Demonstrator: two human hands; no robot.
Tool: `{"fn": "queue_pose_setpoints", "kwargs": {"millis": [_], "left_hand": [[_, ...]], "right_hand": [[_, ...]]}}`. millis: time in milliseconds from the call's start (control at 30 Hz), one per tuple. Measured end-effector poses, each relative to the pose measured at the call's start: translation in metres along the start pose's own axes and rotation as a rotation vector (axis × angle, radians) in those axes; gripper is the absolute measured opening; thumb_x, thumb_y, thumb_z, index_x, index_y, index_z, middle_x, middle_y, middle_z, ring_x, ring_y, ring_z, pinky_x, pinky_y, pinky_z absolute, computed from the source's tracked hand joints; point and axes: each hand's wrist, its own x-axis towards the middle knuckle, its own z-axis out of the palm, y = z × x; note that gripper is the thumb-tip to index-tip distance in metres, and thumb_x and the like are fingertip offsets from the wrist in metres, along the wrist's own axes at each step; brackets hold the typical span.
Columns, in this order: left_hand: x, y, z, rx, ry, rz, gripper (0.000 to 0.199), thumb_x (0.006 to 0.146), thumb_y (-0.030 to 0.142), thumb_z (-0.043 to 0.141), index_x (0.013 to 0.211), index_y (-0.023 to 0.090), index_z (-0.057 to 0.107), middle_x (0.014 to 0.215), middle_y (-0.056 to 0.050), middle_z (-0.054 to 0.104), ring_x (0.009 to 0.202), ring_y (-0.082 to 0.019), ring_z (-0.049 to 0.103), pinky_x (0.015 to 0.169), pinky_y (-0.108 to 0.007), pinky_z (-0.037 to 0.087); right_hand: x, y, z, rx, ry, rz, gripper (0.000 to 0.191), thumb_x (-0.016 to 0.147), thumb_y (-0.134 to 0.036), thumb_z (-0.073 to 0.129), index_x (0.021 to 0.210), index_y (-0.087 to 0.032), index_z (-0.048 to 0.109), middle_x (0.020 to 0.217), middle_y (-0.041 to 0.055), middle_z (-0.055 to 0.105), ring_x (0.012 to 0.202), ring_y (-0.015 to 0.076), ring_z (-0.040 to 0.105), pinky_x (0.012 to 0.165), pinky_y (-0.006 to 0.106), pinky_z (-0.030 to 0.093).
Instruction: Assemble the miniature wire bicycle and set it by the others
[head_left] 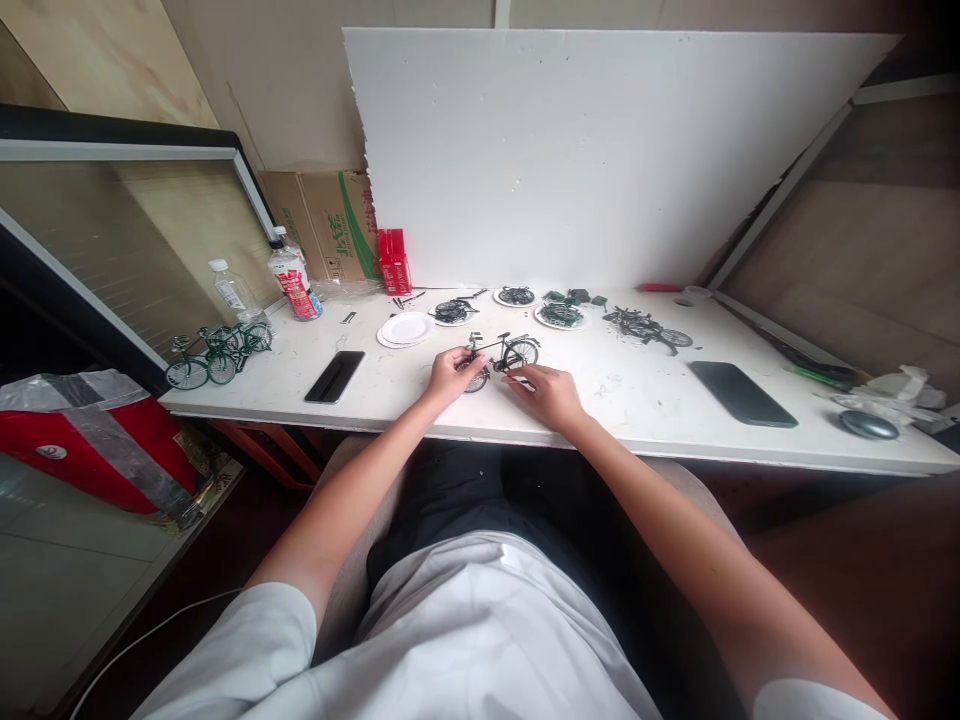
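Note:
A small black model bicycle (517, 350) stands upright near the front edge of the white table, its rear wheel to the right. My left hand (453, 374) is closed around its front part, with thumb and fingers near the front wheel and fork. From the right, my right hand (546, 392) has its fingers pinched together at the bicycle's lower frame, by the crank and pedal. Its fingertips are small in view, and any tiny part between them is hidden. The handlebar rises above my left fingers.
Paper plates (406, 328) and plates with dark bicycle parts (561, 314) lie behind. More parts (646, 328) are heaped right. Green model bicycles (217, 356) stand far left, near bottles (294, 280). A phone (335, 377) and a dark flat slab (742, 393) flank my hands.

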Motion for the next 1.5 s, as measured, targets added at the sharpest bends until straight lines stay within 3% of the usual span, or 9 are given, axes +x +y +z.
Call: {"fn": "queue_pose_setpoints", "kwargs": {"millis": [133,233,400,600,800,967,1267,1400,1500], "left_hand": [[0.0,0.003,0.001,-0.002,-0.011,-0.024,0.043,0.08,0.055,0.085,0.093,0.015,0.076,0.101,-0.014,0.081,0.098,-0.028,0.077,0.09,-0.038,0.059],[-0.003,0.007,0.002,0.039,-0.09,0.003,0.041,0.082,0.055,0.084,0.092,0.016,0.079,0.098,-0.013,0.082,0.096,-0.027,0.077,0.09,-0.037,0.059],[-0.007,0.013,0.004,0.117,-0.161,0.063,0.037,0.087,0.054,0.079,0.092,0.017,0.082,0.096,-0.01,0.082,0.095,-0.026,0.076,0.091,-0.037,0.058],[-0.003,0.003,0.004,0.07,-0.031,0.051,0.037,0.086,0.053,0.08,0.094,0.017,0.08,0.097,-0.013,0.082,0.096,-0.027,0.078,0.092,-0.039,0.059],[0.009,-0.007,-0.004,0.054,0.071,0.038,0.037,0.086,0.051,0.08,0.096,0.016,0.079,0.099,-0.013,0.082,0.098,-0.027,0.077,0.093,-0.04,0.059],[0.033,0.004,-0.041,0.082,0.186,0.08,0.037,0.084,0.051,0.08,0.095,0.015,0.079,0.099,-0.013,0.082,0.097,-0.026,0.077,0.094,-0.039,0.06],[0.056,0.031,-0.145,0.253,0.496,0.175,0.026,0.08,0.039,0.081,0.091,0.015,0.076,0.092,-0.011,0.081,0.096,-0.025,0.077,0.089,-0.034,0.059],[0.057,0.037,-0.172,0.304,0.588,0.13,0.017,0.08,0.03,0.079,0.088,0.016,0.074,0.089,-0.009,0.08,0.097,-0.022,0.076,0.093,-0.032,0.059],[0.056,0.04,-0.187,0.355,0.623,0.174,0.015,0.082,0.029,0.077,0.086,0.015,0.072,0.091,-0.009,0.079,0.094,-0.022,0.076,0.092,-0.031,0.059]], "right_hand": [[-0.001,0.0,-0.001,0.06,-0.103,-0.081,0.022,0.105,-0.03,0.059,0.111,-0.023,0.079,0.108,0.0062,0.084,0.091,0.0228,0.079,0.075,0.03,0.054],[-0.001,-0.001,-0.003,0.055,-0.135,-0.121,0.023,0.106,-0.032,0.058,0.11,-0.024,0.079,0.104,0.0062,0.084,0.089,0.0218,0.078,0.073,0.03,0.053],[-0.001,-0.005,-0.006,-0.025,-0.029,-0.062,0.025,0.107,-0.036,0.057,0.109,-0.022,0.078,0.099,0.0074,0.083,0.085,0.0215,0.077,0.071,0.03,0.051],[-0.001,-0.003,-0.005,-0.02,0.051,0.039,0.023,0.105,-0.033,0.056,0.108,-0.022,0.076,0.102,0.0075,0.083,0.085,0.0219,0.078,0.07,0.03,0.051],[-0.003,0.002,-0.003,0.0,0.004,0.007,0.023,0.105,-0.033,0.055,0.112,-0.023,0.074,0.105,0.0068,0.083,0.075,0.0201,0.075,0.068,0.03,0.05],[-0.004,0.002,-0.004,-0.003,-0.028,0.02,0.02,0.104,-0.032,0.057,0.109,-0.024,0.075,0.103,0.005,0.083,0.072,0.0199,0.075,0.066,0.031,0.049],[-0.004,0.007,-0.005,0.021,-0.1,0.048,0.021,0.102,-0.034,0.057,0.107,-0.024,0.075,0.101,0.0061,0.083,0.072,0.0221,0.075,0.065,0.033,0.051],[-0.004,0.009,-0.005,0.024,-0.12,0.07,0.019,0.101,-0.033,0.06,0.105,-0.025,0.076,0.1,0.0055,0.083,0.073,0.0224,0.075,0.066,0.032,0.05],[-0.003,0.007,-0.005,0.02,-0.132,0.081,0.018,0.1,-0.033,0.061,0.105,-0.025,0.076,0.099,0.0044,0.083,0.072,0.022,0.075,0.066,0.032,0.049]]}}
